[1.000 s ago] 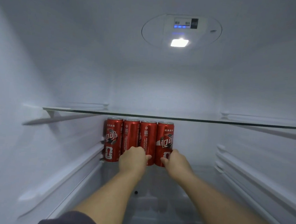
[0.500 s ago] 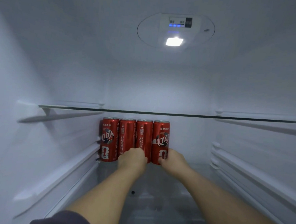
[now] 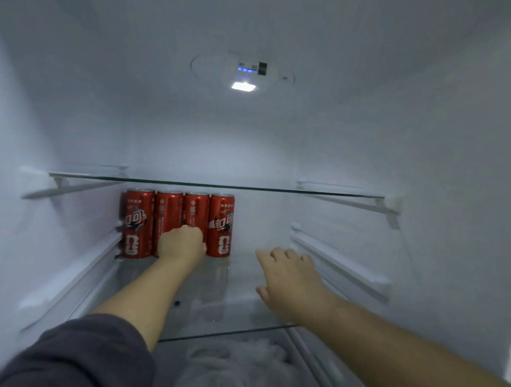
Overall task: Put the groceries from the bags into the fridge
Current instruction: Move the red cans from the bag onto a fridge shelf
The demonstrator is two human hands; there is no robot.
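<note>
Several red soda cans (image 3: 138, 224) stand upright in a row at the back left of a glass fridge shelf (image 3: 239, 322). My left hand (image 3: 182, 244) reaches in and its curled fingers hold the third can (image 3: 195, 210) low on its body. My right hand (image 3: 290, 277) hovers over the shelf to the right of the row, apart from the cans, with relaxed fingers and nothing in it. The hand hides the lower parts of the two middle cans.
A second glass shelf (image 3: 278, 190) sits just above the can tops. The fridge light (image 3: 243, 86) glows in the ceiling. Shelf rails (image 3: 339, 268) line the right wall. Something pale and blurred (image 3: 236, 370) lies below the shelf's front edge.
My right hand has let go of the rightmost can and drawn back to the right, open. My left hand stays on the middle cans. The view has pulled back.
</note>
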